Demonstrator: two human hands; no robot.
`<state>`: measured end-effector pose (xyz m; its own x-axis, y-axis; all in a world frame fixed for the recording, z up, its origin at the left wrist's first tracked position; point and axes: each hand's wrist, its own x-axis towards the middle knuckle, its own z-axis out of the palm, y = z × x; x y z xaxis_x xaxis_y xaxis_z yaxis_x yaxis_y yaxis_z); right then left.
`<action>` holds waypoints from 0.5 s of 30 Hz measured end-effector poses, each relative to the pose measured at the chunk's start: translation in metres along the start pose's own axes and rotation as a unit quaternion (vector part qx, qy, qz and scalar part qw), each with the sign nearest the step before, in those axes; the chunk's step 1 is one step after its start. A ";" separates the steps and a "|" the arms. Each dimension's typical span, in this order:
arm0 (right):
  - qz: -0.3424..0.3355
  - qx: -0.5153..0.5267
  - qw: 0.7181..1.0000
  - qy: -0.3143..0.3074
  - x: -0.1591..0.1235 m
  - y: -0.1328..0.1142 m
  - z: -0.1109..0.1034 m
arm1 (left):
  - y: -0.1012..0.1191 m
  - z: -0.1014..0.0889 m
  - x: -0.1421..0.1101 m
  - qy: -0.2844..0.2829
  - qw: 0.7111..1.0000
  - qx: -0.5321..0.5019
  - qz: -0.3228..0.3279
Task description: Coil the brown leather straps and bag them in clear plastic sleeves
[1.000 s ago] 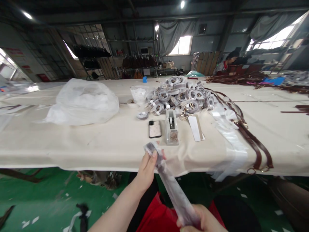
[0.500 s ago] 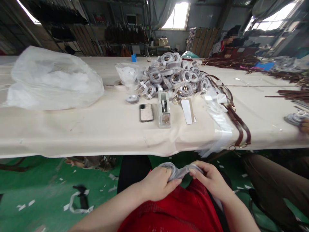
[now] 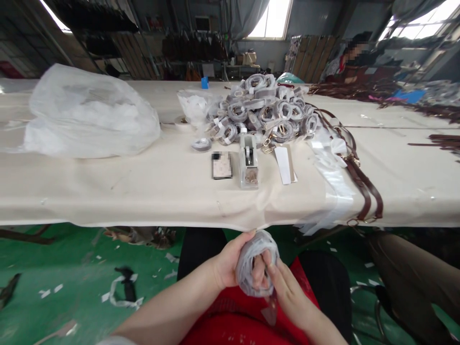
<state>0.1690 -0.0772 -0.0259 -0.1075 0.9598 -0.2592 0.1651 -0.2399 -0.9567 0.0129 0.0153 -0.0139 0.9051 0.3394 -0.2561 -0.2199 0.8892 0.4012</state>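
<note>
Over my lap I hold a coiled strap [image 3: 245,272], wrapped in greyish see-through plastic. My left hand [image 3: 228,259] grips the coil from the left, with fingertips showing inside its centre hole. My right hand [image 3: 290,288] is closed against the coil's right side, its fingers pressed on the edge. A short loose end [image 3: 269,314] hangs below the coil, beside my right hand. On the table ahead lies a pile of similar wrapped coils [image 3: 264,103]. In front of the pile stands a tape dispenser [image 3: 248,165].
A large plastic bag [image 3: 89,115] rests on the table's left side. Near the dispenser are a blurred-out flat item [image 3: 222,166] and white cards [image 3: 283,165]. Brown straps [image 3: 362,191] and clear plastic strips [image 3: 332,191] reach the front edge. Another person [image 3: 345,60] is at back right.
The wrapped strap was stretched between my two hands; now it is a round coil held upright with my hands close together. The view has shifted slightly left.
</note>
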 end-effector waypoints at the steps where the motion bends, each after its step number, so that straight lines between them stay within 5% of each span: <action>1: 0.001 0.013 1.000 -0.009 0.001 -0.003 0.000 | -0.001 -0.001 0.000 -0.001 1.000 -0.010 0.001; 8: -0.083 -0.009 0.996 -0.005 0.003 -0.019 -0.010 | -0.005 -0.006 0.003 0.010 1.000 -0.014 -0.022; 12: -0.105 -0.052 0.993 0.036 0.001 -0.015 -0.020 | -0.006 -0.006 0.004 0.140 0.989 0.002 0.042; 15: -0.079 -0.105 0.991 0.023 0.002 -0.017 -0.033 | -0.005 -0.003 -0.001 0.197 0.963 0.138 0.122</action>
<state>0.1982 -0.0660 -0.0057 -0.1046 0.9897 -0.0973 0.3503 -0.0549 -0.9350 0.0120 0.0119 -0.0187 0.6184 0.6667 -0.4160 -0.2549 0.6709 0.6964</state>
